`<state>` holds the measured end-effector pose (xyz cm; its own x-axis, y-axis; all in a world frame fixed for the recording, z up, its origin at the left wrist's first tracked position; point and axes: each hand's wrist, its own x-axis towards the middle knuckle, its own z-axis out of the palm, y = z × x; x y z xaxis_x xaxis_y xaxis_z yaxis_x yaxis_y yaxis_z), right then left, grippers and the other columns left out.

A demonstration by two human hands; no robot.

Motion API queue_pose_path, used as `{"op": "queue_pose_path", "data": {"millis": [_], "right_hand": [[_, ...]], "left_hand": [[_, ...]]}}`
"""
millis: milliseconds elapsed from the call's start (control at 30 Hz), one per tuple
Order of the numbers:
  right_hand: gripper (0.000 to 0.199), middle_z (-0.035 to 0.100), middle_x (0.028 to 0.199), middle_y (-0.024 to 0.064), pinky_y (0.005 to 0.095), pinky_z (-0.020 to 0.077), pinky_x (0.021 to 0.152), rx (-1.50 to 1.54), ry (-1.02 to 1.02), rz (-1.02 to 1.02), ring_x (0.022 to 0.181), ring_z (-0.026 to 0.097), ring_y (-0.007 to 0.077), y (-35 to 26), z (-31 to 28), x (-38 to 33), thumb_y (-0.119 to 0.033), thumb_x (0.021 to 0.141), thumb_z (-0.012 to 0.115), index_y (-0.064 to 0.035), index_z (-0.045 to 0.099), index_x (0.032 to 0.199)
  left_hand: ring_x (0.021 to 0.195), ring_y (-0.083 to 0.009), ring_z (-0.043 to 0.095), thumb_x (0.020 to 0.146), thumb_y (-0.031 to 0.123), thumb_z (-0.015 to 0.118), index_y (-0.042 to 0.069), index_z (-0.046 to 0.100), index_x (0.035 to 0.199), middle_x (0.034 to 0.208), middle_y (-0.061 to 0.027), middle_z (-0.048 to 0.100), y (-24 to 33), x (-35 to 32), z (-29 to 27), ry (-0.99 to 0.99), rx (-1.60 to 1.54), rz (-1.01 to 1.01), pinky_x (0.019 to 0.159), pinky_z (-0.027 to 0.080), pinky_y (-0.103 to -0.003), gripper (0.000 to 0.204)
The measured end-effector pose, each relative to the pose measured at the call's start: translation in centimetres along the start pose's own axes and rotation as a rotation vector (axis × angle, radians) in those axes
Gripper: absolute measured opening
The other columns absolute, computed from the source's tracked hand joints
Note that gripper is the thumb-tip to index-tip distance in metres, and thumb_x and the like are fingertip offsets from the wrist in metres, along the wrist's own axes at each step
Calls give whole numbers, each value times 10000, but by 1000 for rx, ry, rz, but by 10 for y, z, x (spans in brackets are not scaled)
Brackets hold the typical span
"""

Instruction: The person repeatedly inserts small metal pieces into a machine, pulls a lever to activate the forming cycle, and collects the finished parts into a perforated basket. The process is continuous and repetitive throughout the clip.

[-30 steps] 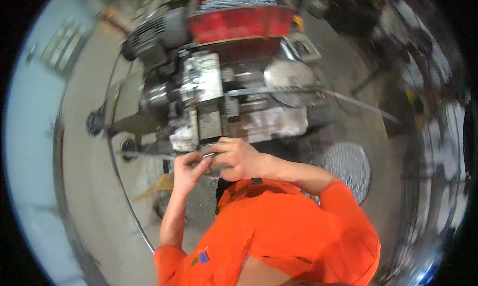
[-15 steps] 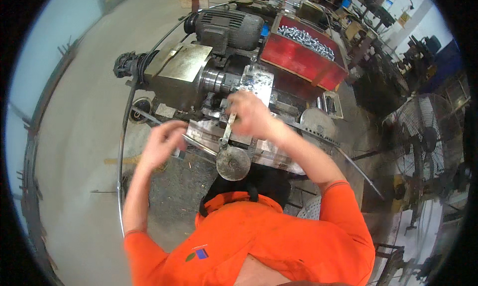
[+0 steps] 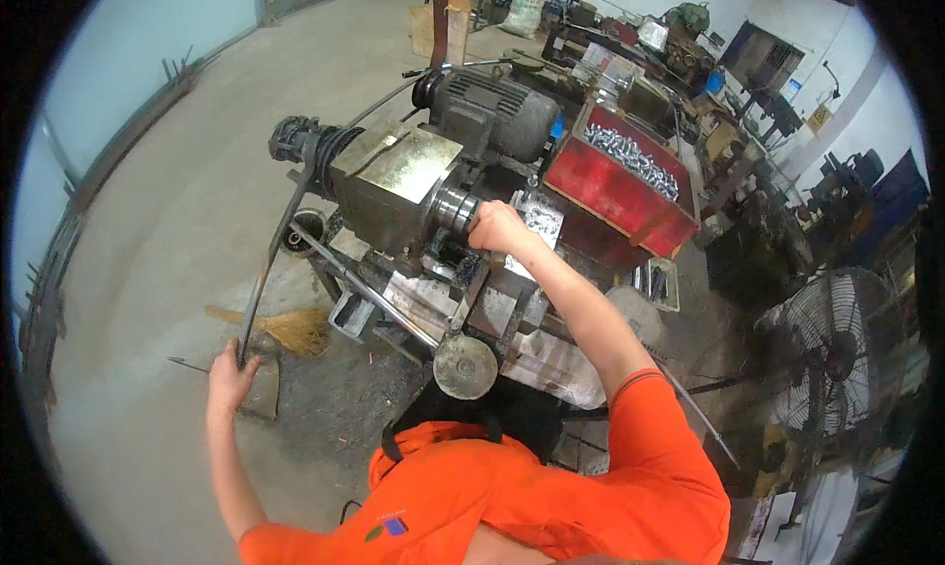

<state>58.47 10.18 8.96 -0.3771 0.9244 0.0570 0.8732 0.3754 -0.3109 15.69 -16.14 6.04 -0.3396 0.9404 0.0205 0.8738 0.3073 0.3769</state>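
Note:
My left hand (image 3: 233,378) is closed round the lower end of a long dark lever (image 3: 266,280), which slopes up past the machine's headstock. My right hand (image 3: 500,227) is at the shiny ringed spindle (image 3: 455,211) of a small lathe-like machine, its fingers curled in against the spindle's end. What those fingers pinch is hidden by the hand. Below it a narrow handle (image 3: 467,299) runs down to a round metal disc (image 3: 465,367). A bright steel rod (image 3: 364,287) slants across to that disc from the left.
Behind the spindle stands a red box (image 3: 620,191) full of small shiny metal parts (image 3: 630,158). A ribbed motor (image 3: 495,112) sits at the back. A straw broom (image 3: 300,331) lies on the floor at left, and a fan (image 3: 817,353) stands at right.
My left hand has moved from beside the steel rod, out left and down, and has taken hold of the long lever. My right hand has gone from the narrow handle to the spindle's end.

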Motion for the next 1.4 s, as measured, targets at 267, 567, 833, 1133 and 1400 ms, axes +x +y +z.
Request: {"op": "queue_pose_path", "data": {"millis": [267,567,833,1133,1400], "right_hand": [[180,598,659,230,410,509,651,-129,81,-33,678,606,389,0,8,1,-144,529,564,14,631,585],[228,605,702,241,419,500,717,-81,98,-49,764,591,394,-3,10,1,-162,534,533,7,647,637],[356,576,1078,120,386,415,878,53,477,-177,1012,496,311,12,-33,-101,-202,536,619,-47,674,852],[346,624,1030,136,371,452,855,4,390,426,975,565,318,121,-48,-315,-141,542,629,-31,672,868],[603,519,1220,146,395,359,991,-398,114,1219,1150,472,298,295,7,-566,-186,642,657,-80,493,1212]], "left_hand": [[650,-343,608,713,123,599,40,583,838,677,-178,610,-87,75,26,59,506,2,610,474,-455,150],[702,-298,618,669,92,602,54,621,823,747,-129,627,-178,182,-6,126,699,50,636,478,-416,160],[833,-258,614,765,166,617,-23,581,982,874,-163,634,-32,154,167,89,-374,-22,717,472,-373,290],[875,-244,637,703,279,671,155,606,1049,921,-93,653,34,173,243,-341,731,529,722,503,-363,374],[815,-302,627,706,324,674,137,631,1045,856,-144,656,31,175,208,-213,51,286,677,495,-405,390]]}}
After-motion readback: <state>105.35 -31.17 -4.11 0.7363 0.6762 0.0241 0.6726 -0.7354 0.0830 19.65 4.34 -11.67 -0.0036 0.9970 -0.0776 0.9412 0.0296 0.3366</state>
